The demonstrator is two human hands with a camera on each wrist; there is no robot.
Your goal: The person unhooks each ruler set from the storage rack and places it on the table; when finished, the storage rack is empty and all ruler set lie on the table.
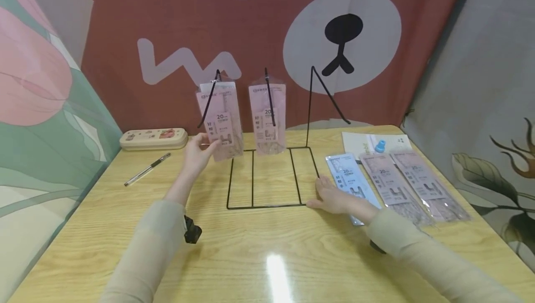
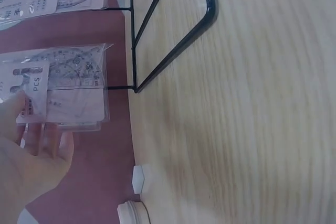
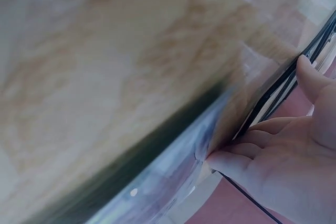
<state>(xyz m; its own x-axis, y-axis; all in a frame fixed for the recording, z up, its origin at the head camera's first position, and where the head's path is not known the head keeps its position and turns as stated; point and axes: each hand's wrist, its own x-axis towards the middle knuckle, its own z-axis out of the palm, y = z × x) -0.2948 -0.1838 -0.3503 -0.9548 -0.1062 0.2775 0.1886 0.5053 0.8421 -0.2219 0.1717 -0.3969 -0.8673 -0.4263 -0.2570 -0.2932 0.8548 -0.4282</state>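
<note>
Tugging that pink packet (image 1: pixel 226 129) the left hand (image 1: pixel 198 152) pinches could, I'd say, tip the rack (image 1: pixel 271 206) (the right hand (image 1: pixel 333 197), outstretched, merely touches it).

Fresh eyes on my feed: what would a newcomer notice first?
Probably the big animal-face backdrop behind the table. Next, the black wire rack mid-table: pink packets hang from its left and middle hooks, and the left hand pinches the left packet. Right of the rack, a blue packet lies beside two pink ones.
</note>
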